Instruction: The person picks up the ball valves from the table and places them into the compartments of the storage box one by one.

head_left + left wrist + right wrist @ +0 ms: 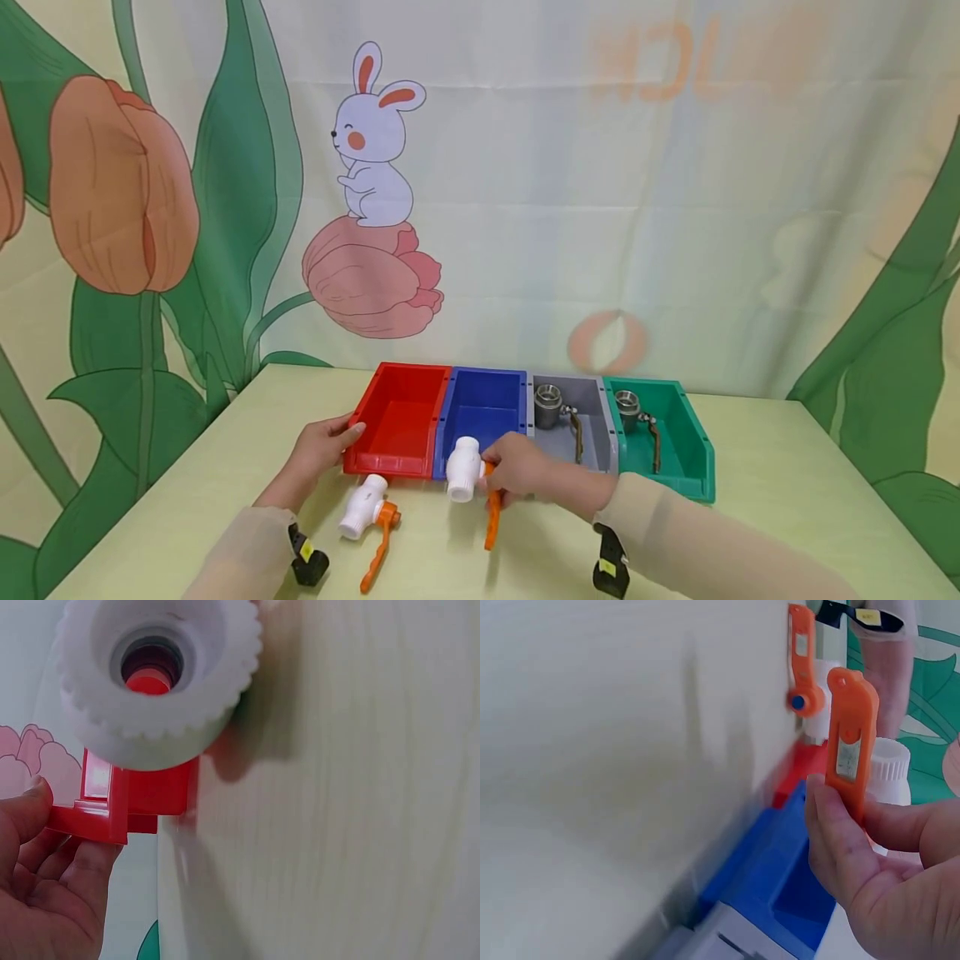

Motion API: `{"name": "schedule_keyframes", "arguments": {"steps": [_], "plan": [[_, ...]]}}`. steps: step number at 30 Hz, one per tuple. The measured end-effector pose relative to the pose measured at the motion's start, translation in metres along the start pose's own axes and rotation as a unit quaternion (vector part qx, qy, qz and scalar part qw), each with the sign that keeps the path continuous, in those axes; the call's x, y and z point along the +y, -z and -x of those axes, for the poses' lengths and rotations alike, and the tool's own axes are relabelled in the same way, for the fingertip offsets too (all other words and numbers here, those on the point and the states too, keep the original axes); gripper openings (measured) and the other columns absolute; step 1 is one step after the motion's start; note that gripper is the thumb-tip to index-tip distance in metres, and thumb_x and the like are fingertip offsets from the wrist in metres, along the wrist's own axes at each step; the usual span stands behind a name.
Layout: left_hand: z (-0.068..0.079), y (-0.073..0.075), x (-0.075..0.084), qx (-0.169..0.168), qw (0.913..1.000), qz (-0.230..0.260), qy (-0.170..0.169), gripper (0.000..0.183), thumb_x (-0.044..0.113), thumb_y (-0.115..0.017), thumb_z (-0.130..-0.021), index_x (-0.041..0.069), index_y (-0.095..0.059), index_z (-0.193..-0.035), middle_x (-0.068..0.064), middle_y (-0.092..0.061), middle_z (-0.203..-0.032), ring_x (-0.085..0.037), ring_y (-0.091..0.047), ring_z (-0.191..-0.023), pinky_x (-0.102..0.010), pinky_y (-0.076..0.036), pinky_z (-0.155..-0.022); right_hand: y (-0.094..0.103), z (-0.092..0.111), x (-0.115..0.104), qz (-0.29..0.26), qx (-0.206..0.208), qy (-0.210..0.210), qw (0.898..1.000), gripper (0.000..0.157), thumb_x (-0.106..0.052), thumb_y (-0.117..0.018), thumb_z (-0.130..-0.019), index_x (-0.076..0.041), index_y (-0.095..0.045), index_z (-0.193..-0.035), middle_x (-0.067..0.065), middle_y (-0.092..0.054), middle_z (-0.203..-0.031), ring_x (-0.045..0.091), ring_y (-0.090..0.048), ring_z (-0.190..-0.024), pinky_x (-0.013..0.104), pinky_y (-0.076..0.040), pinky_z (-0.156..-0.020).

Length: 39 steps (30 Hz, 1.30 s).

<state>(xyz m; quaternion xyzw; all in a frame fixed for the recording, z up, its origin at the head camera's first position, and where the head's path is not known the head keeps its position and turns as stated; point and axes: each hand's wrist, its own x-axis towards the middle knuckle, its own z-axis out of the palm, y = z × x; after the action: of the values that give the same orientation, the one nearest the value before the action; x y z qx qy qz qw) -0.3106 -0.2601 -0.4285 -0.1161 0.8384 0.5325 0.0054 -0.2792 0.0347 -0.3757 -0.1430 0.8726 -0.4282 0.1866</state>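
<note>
My right hand (517, 467) pinches a white plastic ball valve (462, 471) by its orange lever handle (853, 735), holding it at the front of the blue bin (483, 417). The handle hangs downward in the head view. At the left, my left hand (318, 450) grips the front left corner of the red bin (397, 433), with the thumb over the rim and fingers below, as the left wrist view shows. A second white ball valve (363, 508) with an orange handle lies on the table just in front of that bin.
Right of the blue bin stand a grey bin (592, 437) holding a metal ball valve (547, 408) and a green bin (686, 450) holding another metal valve (628, 408). The four-coloured row sits on a pale table (787, 500) before a printed curtain (510, 208).
</note>
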Motion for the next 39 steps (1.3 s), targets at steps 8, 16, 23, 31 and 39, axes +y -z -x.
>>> {"name": "schedule_keyframes", "arguments": {"steps": [8,16,23,31,39], "plan": [[0.001,0.0,0.0,0.0,1.0,0.0,0.002,0.054,0.025,-0.054,-0.107,0.002,-0.041,-0.154,-0.028,-0.048,-0.154,-0.044,-0.055,-0.132,-0.045,-0.055,-0.108,0.036,-0.014,-0.025,0.038,-0.019,-0.014,0.999,0.029,-0.003,-0.069,-0.095,0.006,-0.069,-0.123,0.021,-0.075,-0.091,0.025,-0.077,-0.075,0.034,-0.066,-0.074],[-0.001,-0.001,-0.001,-0.001,1.0,0.001,0.008,0.054,0.026,-0.055,-0.106,0.003,-0.042,-0.154,-0.027,-0.048,-0.154,-0.041,-0.055,-0.132,-0.045,-0.054,-0.11,0.062,-0.038,-0.05,0.059,-0.017,-0.037,0.997,0.038,-0.006,-0.067,-0.097,0.004,-0.064,-0.134,0.023,-0.075,-0.103,0.027,-0.078,-0.083,0.035,-0.065,-0.081],[-0.002,0.001,-0.003,-0.003,1.0,-0.002,-0.003,0.053,0.025,-0.054,-0.107,0.002,-0.042,-0.153,-0.028,-0.049,-0.153,-0.043,-0.055,-0.132,-0.046,-0.054,-0.109,0.076,-0.052,-0.069,0.096,-0.009,-0.05,0.994,0.039,-0.007,-0.067,-0.098,0.002,-0.063,-0.136,0.024,-0.073,-0.114,0.029,-0.077,-0.09,0.035,-0.064,-0.086],[-0.002,0.003,-0.003,-0.006,0.9999,-0.006,-0.014,0.054,0.026,-0.055,-0.107,0.001,-0.042,-0.153,-0.029,-0.049,-0.152,-0.043,-0.057,-0.129,-0.043,-0.058,-0.105,0.085,-0.078,-0.079,0.136,0.001,-0.083,0.987,0.025,-0.006,-0.062,-0.1,0.006,-0.067,-0.122,0.025,-0.069,-0.127,0.032,-0.075,-0.108,0.033,-0.062,-0.093],[0.001,0.004,-0.003,-0.008,0.9997,-0.004,-0.024,0.053,0.024,-0.055,-0.107,0.0,-0.043,-0.152,-0.03,-0.051,-0.15,-0.043,-0.06,-0.126,-0.04,-0.061,-0.098,0.081,-0.097,-0.08,0.129,0.018,-0.122,0.984,0.023,-0.004,-0.062,-0.1,0.01,-0.069,-0.118,0.022,-0.068,-0.125,0.033,-0.073,-0.113,0.034,-0.061,-0.096]]}}
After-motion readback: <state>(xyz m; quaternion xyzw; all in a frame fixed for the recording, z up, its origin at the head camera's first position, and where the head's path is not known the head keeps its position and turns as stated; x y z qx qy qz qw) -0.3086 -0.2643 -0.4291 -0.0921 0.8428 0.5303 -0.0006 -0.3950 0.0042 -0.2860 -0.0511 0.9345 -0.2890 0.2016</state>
